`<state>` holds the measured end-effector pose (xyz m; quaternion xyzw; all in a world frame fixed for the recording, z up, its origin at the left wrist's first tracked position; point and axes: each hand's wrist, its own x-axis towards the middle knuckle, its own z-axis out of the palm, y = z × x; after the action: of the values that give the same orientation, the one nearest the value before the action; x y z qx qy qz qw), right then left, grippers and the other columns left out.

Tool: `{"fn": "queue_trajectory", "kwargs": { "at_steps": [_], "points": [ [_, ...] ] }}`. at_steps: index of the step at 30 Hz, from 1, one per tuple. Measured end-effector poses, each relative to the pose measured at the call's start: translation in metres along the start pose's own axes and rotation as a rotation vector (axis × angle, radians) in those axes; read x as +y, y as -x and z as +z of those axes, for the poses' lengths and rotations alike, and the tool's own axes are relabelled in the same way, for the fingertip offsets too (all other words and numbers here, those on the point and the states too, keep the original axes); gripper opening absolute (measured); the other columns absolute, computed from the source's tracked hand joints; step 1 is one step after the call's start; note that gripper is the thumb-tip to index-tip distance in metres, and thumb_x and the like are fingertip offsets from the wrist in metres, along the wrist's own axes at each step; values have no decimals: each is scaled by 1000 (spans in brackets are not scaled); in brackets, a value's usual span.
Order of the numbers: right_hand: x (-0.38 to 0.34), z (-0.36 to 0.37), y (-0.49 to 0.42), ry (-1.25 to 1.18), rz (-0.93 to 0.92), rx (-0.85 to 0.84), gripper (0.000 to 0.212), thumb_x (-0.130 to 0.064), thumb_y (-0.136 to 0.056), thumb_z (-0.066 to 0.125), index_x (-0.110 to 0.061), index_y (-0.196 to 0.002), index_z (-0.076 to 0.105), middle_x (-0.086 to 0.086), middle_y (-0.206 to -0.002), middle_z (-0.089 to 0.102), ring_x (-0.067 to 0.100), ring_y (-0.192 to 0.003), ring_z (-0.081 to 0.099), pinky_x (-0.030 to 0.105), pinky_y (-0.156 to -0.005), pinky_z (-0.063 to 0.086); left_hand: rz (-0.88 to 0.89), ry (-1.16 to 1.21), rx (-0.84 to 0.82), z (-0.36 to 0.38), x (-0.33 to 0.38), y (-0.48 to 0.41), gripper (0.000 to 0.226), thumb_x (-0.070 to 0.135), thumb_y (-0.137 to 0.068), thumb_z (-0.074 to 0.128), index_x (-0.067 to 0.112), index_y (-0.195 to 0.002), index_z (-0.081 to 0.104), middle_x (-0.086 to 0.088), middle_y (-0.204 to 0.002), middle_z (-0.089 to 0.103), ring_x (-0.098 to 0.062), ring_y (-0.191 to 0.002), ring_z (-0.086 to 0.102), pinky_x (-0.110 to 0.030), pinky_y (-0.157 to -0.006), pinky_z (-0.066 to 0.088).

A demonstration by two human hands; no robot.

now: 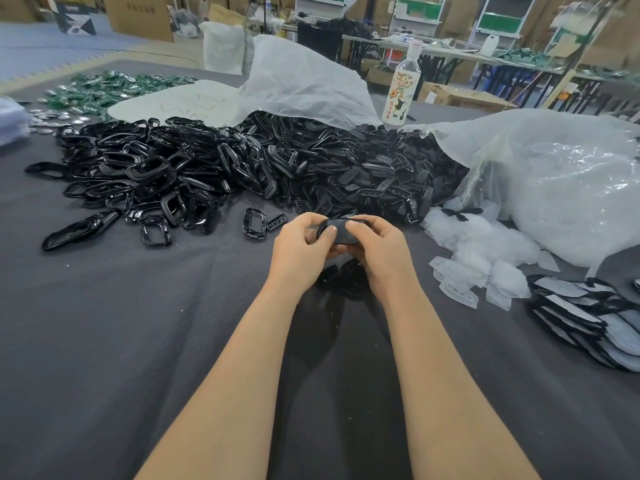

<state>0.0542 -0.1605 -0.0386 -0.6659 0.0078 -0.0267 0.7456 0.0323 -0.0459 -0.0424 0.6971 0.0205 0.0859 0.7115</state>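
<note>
Gripped black shell, 农夫山泉 bottle behind

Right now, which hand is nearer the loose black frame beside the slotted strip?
Left: left hand is just right of the loose black frame; right hand farther right; both grip a black part.

The left forearm and the right forearm are bare along all that shows of them, smooth and slender, broadening toward the lower edge. The left hand and the right hand are bare as well. The thumbnails are short and plain with a pale sheen.
</note>
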Motion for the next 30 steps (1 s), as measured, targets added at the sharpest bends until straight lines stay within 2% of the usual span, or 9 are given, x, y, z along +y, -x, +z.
{"fn": "queue_trajectory", "kwargs": {
  "at_steps": [4, 10, 12, 14, 19, 24, 30],
  "points": [
    [-3, 1, 1, -41, -7, 18, 19, -1, -89, 55, -14, -77, 61, 5, -78, 64, 16, -72, 60, 26, -63, 51, -22, 47, -36, 2, 1, 2, 16, 5, -95, 56, 18, -85, 61, -2, -76, 73, -13, -68, 71, -25, -70, 57],
    [-1, 3, 3, 7, -3, -15, 9, -5, -86, 63, -12, -82, 64, 9, -83, 68, 21, -79, 66, 33, -69, 56, -12, 10, -41, 3, 1, 3, 11, 11, -94, 59, 18, -87, 64, -11, -83, 75, -23, -79, 73, -30, -76, 58],
    [-1, 2, 3, 44, -23, -4, 5, -6, -85, 64, -11, -84, 66, 11, -84, 69, 23, -81, 66, 36, -73, 56, -14, 10, -39, 3, 1, 4, 11, 11, -94, 59, 19, -87, 64, -9, -83, 75, -21, -78, 73, -28, -75, 58],
    [-2, 2, 4, 42, -35, -3, 5, -5, -85, 65, -9, -85, 68, 10, -83, 69, 22, -79, 66, 33, -71, 56, -27, 43, -34, 3, 2, 4, 13, 9, -95, 58, 19, -87, 64, -7, -81, 75, -18, -77, 73, -25, -73, 57],
    [-4, 3, 3, 14, -30, 62, 15, -2, -86, 61, -15, -81, 67, 7, -81, 69, 20, -77, 64, 28, -66, 53, -46, 108, -27, 3, 4, 4, 15, 4, -96, 54, 15, -90, 61, -4, -80, 72, -10, -66, 71, -17, -65, 55],
    [-7, 1, 3, -38, -19, 111, 35, 1, -89, 47, -18, -72, 71, 1, -70, 71, 14, -65, 64, 20, -51, 49, -46, 77, 1, 3, 4, 4, 13, 7, -96, 55, 16, -90, 61, -1, -79, 73, -12, -71, 72, -18, -67, 55],
    [-6, 3, 5, -54, -6, 61, 30, 0, -91, 47, -15, -80, 70, 6, -81, 69, 15, -73, 64, 20, -56, 51, -45, 43, 15, 2, 4, 4, 12, 8, -96, 56, 16, -89, 61, -7, -85, 74, -13, -72, 72, -21, -69, 57]
  ]
}}
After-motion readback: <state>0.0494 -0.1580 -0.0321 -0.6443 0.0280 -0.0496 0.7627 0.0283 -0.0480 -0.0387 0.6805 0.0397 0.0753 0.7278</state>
